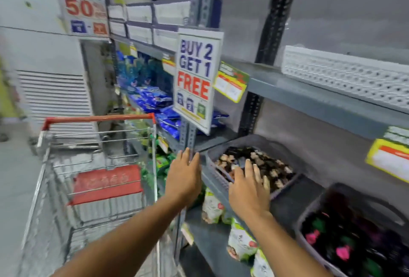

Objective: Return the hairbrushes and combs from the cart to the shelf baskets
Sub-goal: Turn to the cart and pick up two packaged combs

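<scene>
The right hand (250, 190) lies flat with fingers spread wide, holding nothing, on the near rim of the grey plastic basket (218, 174) of brown and black hair items at the shelf's front edge. The left hand (183, 177), also spread and holding nothing, hovers beside the grey slotted upright post (188, 137). The red-handled wire cart (95, 177) stands left. A second grey basket (309, 217) of dark items sits right.

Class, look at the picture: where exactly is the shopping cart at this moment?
In the head view, the shopping cart stands on the left, in the aisle beside the shelf unit, just left of the left hand and below the BUY 1 GET 1 sign.
</scene>
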